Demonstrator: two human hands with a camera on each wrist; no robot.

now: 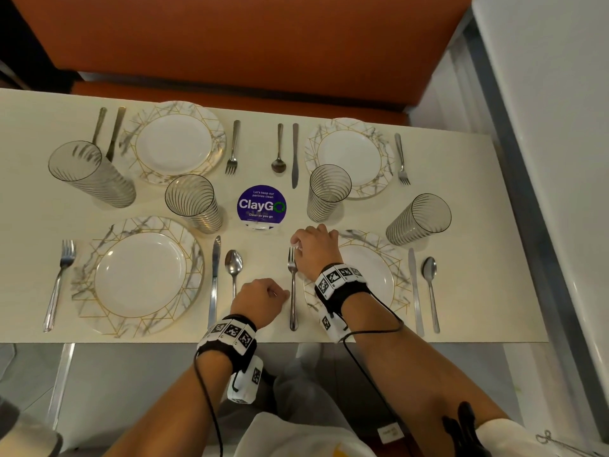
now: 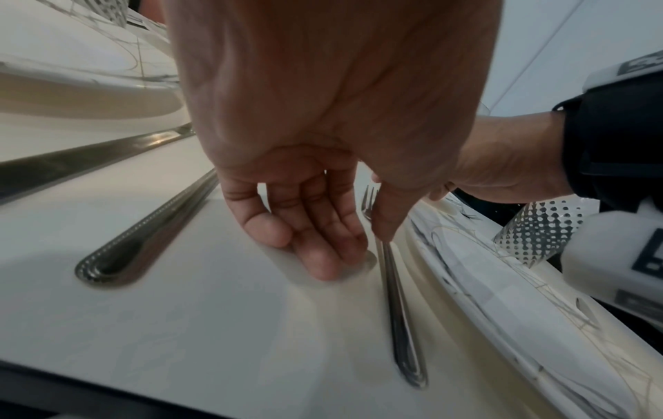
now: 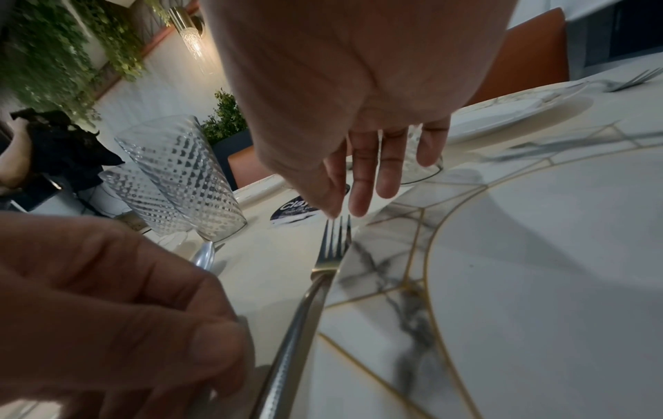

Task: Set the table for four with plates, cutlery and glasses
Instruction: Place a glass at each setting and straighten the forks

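Observation:
A steel fork (image 1: 292, 291) lies flat on the cream table, just left of the near-right marble-rimmed plate (image 1: 379, 275). My left hand (image 1: 260, 300) sits beside the fork's handle (image 2: 401, 326), with its fingertips (image 2: 323, 263) on the table and its thumb (image 2: 385, 226) against the fork's neck. Over the tines (image 3: 335, 241), my right hand (image 1: 314, 249) hovers with straight fingers (image 3: 362, 184) pointing down and its thumb tip close to the prongs. Neither hand lifts the fork. Three other places, each with a plate, cutlery and a glass, lie around the table.
A spoon (image 1: 234, 262) and a knife (image 1: 216, 278) lie just left of my left hand. Ribbed glasses (image 1: 328, 192) (image 1: 418, 219) stand behind the near-right plate. A purple ClayGo sticker (image 1: 261, 206) marks the table's centre. An orange bench (image 1: 230, 44) runs along the far side.

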